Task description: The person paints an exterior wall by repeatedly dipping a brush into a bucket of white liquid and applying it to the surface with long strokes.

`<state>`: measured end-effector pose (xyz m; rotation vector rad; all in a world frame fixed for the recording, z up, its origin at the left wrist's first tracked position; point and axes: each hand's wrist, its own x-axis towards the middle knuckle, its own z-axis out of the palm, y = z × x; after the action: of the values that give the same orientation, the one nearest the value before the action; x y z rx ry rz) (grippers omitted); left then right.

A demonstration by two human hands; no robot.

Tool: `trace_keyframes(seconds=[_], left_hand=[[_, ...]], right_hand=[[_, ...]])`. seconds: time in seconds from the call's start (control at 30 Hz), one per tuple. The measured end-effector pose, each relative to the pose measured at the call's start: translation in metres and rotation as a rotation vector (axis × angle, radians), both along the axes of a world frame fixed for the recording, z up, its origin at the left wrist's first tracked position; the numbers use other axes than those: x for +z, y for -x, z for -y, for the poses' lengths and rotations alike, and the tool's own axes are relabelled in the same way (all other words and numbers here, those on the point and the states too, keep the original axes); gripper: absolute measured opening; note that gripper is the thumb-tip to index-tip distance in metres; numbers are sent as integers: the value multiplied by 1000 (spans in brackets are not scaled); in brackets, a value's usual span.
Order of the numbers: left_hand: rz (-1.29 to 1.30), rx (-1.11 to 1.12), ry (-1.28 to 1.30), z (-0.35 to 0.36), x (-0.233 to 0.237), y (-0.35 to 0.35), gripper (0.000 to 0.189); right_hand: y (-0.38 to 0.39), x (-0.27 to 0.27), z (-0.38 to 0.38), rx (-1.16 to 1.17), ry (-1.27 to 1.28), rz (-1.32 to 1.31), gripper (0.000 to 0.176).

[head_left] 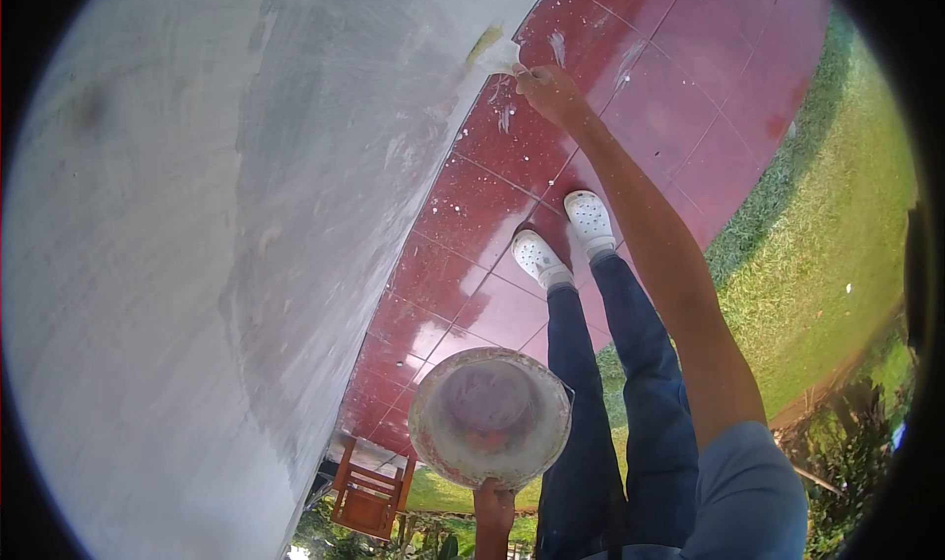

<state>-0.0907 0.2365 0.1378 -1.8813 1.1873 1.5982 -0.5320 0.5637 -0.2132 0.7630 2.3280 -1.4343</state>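
My right hand [547, 92] is at the end of my outstretched arm, closed on a pale flat tool [499, 59] pressed to the wall near its bottom edge. Whether it is a brush or a scraper I cannot make out; a yellowish patch shows at its tip. Low in the view, my left hand [494, 509] grips the rim of a bucket [430, 417], its fingers partly hidden. The bucket's mouth faces me, and its inside is smeared with whitish residue. Along the left, the wall [325, 166] carries a darker grey, wet-looking area beside paler parts.
Red floor tiles [492, 181] run along the wall, spotted with white splashes. My feet in white clogs [589, 220] stand on them. Grass [817, 265] borders the tiles on the right. A wooden chair [371, 491] stands near the wall's far end at the bottom.
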Motion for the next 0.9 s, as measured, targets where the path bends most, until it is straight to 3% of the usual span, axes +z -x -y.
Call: trace_keyframes(seconds=[0.1,0.17,0.2,0.33,0.4,0.5,0.57,0.6,0.63,0.67,0.73,0.8,0.83,0.9], left_hand=[[2,-9,-25,2,-2,-2,67],[23,-6,-24,0,-1,-4,67],[35,-4,-16,-1,-1,-3,67],[12,4,-58,-5,-1,-2,67],[29,-13,-71,-5,1,0,67],[6,-15,-38,-8,-1,1,65],[-31,-10,-42,-9,-6,2,61],[-52,3,-32,-7,-4,-2,57],[-43,0,-28,1,-3,-16,57],[-25,-157,-7,12,-8,-34,53],[-3,-313,7,18,-8,-44,49],[32,-40,-62,16,-11,-36,69],[38,-40,-59,15,-9,-40,69],[-8,-259,-22,12,-10,-43,68]], right_hand=[[6,167,-9,-23,77,-114,52],[-3,237,-21,-114,133,-213,47],[-2,239,-23,-114,130,-217,47],[5,234,-26,-102,735,-643,41],[17,206,-16,-71,850,-618,39],[22,57,22,-57,962,-317,34],[6,-1,-1,-157,646,-67,39],[2,-22,-13,-160,648,-65,39],[-2,-43,-25,-40,309,46,43],[-7,-54,-30,82,-30,153,47],[1,16,-27,20,108,0,50],[10,103,-19,-13,110,-120,50],[7,160,-21,-4,73,-123,51],[-7,238,-28,-81,197,-219,44]])
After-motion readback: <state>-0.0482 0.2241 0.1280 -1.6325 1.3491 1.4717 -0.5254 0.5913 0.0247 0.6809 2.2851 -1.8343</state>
